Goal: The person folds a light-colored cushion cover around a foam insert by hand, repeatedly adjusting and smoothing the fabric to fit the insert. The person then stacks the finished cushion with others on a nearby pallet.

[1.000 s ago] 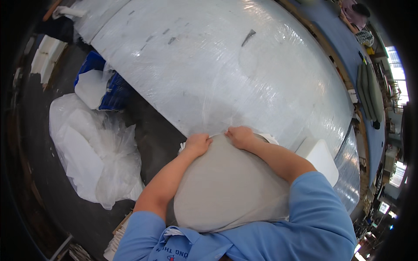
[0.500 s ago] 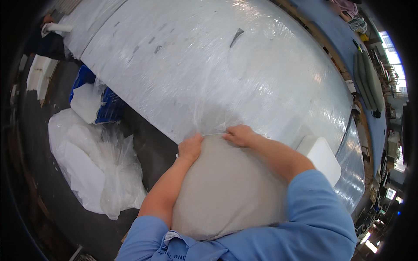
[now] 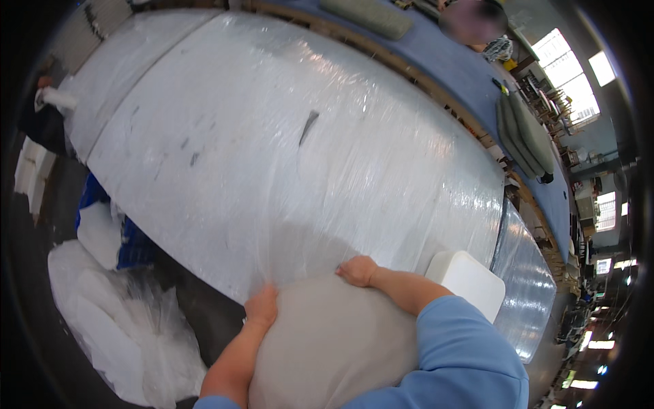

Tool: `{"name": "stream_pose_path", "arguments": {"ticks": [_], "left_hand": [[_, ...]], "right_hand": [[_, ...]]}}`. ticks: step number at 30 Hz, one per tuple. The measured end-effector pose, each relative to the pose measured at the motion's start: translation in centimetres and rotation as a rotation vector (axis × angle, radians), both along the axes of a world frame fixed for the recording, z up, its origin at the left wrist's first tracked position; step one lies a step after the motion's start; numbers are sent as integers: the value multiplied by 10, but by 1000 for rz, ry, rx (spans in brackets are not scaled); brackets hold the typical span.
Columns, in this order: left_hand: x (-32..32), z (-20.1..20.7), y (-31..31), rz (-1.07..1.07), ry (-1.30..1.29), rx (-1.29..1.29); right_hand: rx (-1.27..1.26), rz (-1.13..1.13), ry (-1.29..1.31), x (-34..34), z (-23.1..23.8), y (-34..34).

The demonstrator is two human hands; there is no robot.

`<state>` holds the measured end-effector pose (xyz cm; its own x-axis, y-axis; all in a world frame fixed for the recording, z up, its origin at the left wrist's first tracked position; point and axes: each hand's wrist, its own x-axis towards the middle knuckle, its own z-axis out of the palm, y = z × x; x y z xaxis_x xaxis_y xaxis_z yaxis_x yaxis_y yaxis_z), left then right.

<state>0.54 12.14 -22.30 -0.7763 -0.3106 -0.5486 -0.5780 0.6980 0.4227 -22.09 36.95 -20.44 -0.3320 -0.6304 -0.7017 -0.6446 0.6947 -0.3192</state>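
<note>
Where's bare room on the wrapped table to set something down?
Free: the wide middle of the table, from beyond the left hand and right hand to the far edge, apart from dark marks. Crowded: the near edge, with the cushion by the hands and the white block to its right. Left floor: bag and crate.

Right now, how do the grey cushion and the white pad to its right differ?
Colour: the grey cushion is warm grey, the white pad bright white. Size: the grey cushion fills more of the picture than the white pad. State: the left hand and right hand grip the grey cushion's far edge; neither holds the white pad. Both look plain, without visible pattern.
</note>
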Motion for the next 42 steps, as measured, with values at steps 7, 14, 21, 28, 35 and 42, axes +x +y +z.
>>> {"name": "stream_pose_path", "arguments": {"ticks": [7,14,21,28,35,42], "left_hand": [[17,40,-26,-121,41,92],[127,82,-63,408,37,866],[122,202,-59,420,159,1270],[42,320,-56,-660,264,700],[-6,323,-16,-777,299,413],[-43,305,-20,-724,233,562]], "right_hand": [[88,33,-41,-8,33,3],[-222,-691,-34,-44,178,87],[-688,-1638,-107,102,208,164],[-1023,-1920,-541,260,152,0],[-1069,-1559,-305,303,154,-45],[-943,-1822,-477,331,112,-33]]}}
